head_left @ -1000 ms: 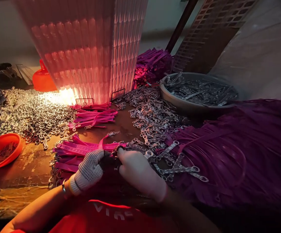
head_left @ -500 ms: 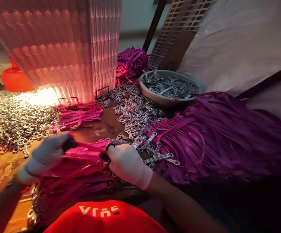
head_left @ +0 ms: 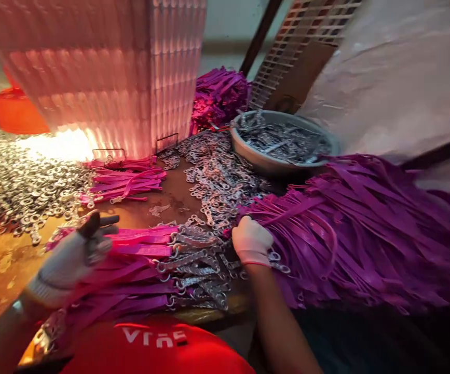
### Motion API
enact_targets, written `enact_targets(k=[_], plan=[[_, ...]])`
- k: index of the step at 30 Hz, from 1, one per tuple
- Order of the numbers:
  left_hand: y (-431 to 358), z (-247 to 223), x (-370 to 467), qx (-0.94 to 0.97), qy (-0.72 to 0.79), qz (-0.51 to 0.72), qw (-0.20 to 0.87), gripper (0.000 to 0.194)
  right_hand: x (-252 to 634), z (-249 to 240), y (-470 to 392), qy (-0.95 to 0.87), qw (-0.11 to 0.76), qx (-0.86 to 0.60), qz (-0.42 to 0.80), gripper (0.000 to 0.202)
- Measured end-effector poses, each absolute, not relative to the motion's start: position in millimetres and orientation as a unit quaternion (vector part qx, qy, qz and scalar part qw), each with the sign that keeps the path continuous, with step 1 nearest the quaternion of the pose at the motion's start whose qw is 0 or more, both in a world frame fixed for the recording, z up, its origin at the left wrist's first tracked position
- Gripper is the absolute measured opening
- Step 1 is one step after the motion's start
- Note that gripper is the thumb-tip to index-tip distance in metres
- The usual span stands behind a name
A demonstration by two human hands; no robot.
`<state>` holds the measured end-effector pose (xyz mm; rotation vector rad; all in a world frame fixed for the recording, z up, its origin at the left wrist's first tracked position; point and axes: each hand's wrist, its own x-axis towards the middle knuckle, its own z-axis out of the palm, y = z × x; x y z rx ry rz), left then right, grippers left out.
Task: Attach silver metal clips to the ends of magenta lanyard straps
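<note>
Curling by purple straps (head_left: 372, 234) is the right hand (head_left: 251, 241) (can't tell its grip); left hand (head_left: 72, 262) spread

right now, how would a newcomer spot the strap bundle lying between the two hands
Start at the tall, ribbed pinkish screen, then come down past the small strap bundle to the larger bundle between left hand and right hand. Only this one shows a thick row of metal tabs along its right ends.
</note>
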<state>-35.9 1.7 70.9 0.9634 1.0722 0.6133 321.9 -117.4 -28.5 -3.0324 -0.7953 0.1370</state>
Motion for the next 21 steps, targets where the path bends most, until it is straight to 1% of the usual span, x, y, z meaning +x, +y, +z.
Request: enact_targets(k=[1,2,4,6,7,9,11,12,13,14,15,17,19,21], plan=[[-0.8,72.8,-26.6,0.399,0.471,0.266,0.741,0.041,319.9,-32.8,-115.7,-0.257,0.004,-0.966,0.039,0.026],[-2.2,73.6,-19.7,0.327,0.429,0.255,0.802,0.044,316.8,-35.2,-115.7,-0.261,0.007,-0.965,0.032,0.028],[-3.6,72.1,-13.4,0.234,0.346,0.234,0.878,0.050,311.3,-35.4,-119.8,-0.272,0.012,-0.962,0.016,0.033],[-6.6,67.3,-14.9,0.191,0.272,0.217,0.918,0.049,310.0,-30.9,-125.2,-0.296,0.028,-0.955,-0.008,0.035],[-8.9,64.2,-17.0,0.195,0.254,0.215,0.923,0.044,310.0,-27.5,-127.2,-0.319,0.055,-0.946,-0.026,0.034],[-14.5,57.5,-21.3,0.237,0.257,0.217,0.911,0.032,307.0,-19.0,-128.6,-0.394,0.159,-0.902,-0.073,0.031],[-20.2,51.1,-23.8,0.315,0.290,0.217,0.877,0.031,294.6,-7.7,-127.7,-0.478,0.291,-0.823,-0.095,0.028],[-22.9,48.4,-24.1,0.361,0.307,0.217,0.853,0.031,283.8,-0.8,-127.0,-0.516,0.343,-0.781,-0.082,0.028],[-25.6,46.1,-23.8,0.408,0.322,0.215,0.827,0.031,270.2,6.8,-126.3,-0.550,0.376,-0.744,-0.058,0.030],[-28.6,44.3,-23.1,0.453,0.336,0.217,0.797,0.029,254.3,15.1,-125.7,-0.580,0.389,-0.715,-0.025,0.033],[-31.9,42.8,-22.0,0.496,0.350,0.223,0.763,0.027,237.1,23.6,-125.4,-0.610,0.383,-0.694,0.005,0.037],[-39.5,40.0,-19.2,0.566,0.375,0.249,0.690,0.021,202.4,39.9,-124.9,-0.660,0.316,-0.680,0.042,0.037],[-48.0,36.1,-15.4,0.603,0.391,0.295,0.629,0.017,172.8,52.1,-124.0,-0.684,0.242,-0.686,0.056,0.027],[-55.8,30.3,-11.1,0.605,0.394,0.342,0.601,0.017,152.0,57.8,-122.2,-0.693,0.196,-0.691,0.062,0.018]])
